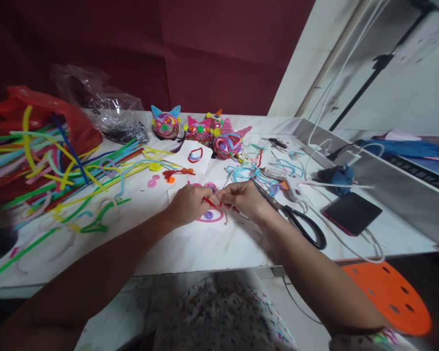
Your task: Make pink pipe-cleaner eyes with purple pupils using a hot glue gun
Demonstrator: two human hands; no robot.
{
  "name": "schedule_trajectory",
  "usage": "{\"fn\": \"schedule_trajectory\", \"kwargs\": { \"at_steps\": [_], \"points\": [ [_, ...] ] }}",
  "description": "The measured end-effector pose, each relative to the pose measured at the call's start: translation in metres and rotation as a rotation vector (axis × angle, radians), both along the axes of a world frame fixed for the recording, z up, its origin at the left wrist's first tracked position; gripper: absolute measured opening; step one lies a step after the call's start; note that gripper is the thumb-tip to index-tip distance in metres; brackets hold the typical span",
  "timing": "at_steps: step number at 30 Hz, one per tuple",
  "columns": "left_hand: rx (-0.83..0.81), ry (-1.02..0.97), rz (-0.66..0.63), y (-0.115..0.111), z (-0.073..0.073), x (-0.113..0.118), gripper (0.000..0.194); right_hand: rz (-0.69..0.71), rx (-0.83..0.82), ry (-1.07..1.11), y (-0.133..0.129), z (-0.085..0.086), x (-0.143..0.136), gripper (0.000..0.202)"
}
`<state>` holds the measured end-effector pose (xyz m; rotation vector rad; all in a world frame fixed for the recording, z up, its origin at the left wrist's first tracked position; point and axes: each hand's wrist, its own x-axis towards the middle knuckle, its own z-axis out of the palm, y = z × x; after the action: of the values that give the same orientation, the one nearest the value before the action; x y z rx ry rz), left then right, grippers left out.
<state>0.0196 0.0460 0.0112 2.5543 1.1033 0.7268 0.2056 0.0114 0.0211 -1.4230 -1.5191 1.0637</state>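
Observation:
My left hand [188, 203] and my right hand [244, 199] meet over the middle of the white table [190, 248]. Both pinch a short red pipe cleaner [209, 202] between their fingertips. Just under the hands lies a pink pipe-cleaner ring with a purple spot [210, 216] on white paper. Black-handled scissors [296, 219] lie right beside my right wrist.
A big heap of coloured pipe cleaners [51, 161] covers the left side. Three pipe-cleaner cat heads [201, 130] stand at the back. A glue gun [294, 187], a black phone [351, 212] and white cables lie at right. An orange stool [389, 295] stands below.

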Motion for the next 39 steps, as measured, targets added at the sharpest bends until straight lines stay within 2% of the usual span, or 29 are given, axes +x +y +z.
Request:
{"fn": "schedule_trajectory", "kwargs": {
  "at_steps": [6,10,14,16,21,26,29,34,39],
  "points": [
    [-0.114,-0.036,-0.078,0.004,0.002,-0.002,0.017,0.047,-0.087,-0.046,-0.009,0.001,0.002,0.012],
    [-0.206,-0.043,-0.016,0.01,0.011,-0.01,0.02,0.046,-0.083,-0.149,-0.013,-0.003,-0.001,0.012],
    [-0.302,0.076,0.038,0.021,0.015,-0.02,0.026,0.036,-0.052,-0.31,-0.016,0.0,-0.007,0.02],
    [-0.304,0.123,0.005,0.026,0.013,-0.023,0.022,0.039,-0.045,-0.395,-0.017,0.003,-0.01,0.023],
    [-0.301,0.204,-0.01,0.03,0.009,-0.023,0.027,0.031,-0.04,-0.564,-0.017,0.008,-0.015,0.024],
    [-0.254,0.194,-0.128,0.021,0.013,-0.018,0.027,0.04,-0.073,-0.652,-0.013,0.01,-0.018,0.024],
    [-0.209,0.225,-0.155,0.014,0.015,-0.014,0.025,0.046,-0.082,-0.693,-0.012,0.011,-0.019,0.021],
    [-0.197,0.273,-0.16,0.011,0.014,-0.015,0.022,0.048,-0.079,-0.771,-0.013,0.009,-0.023,0.019],
    [-0.171,0.288,-0.037,0.015,0.01,-0.016,0.026,0.051,-0.067,-0.841,-0.015,0.009,-0.025,0.023]
  ]
}}
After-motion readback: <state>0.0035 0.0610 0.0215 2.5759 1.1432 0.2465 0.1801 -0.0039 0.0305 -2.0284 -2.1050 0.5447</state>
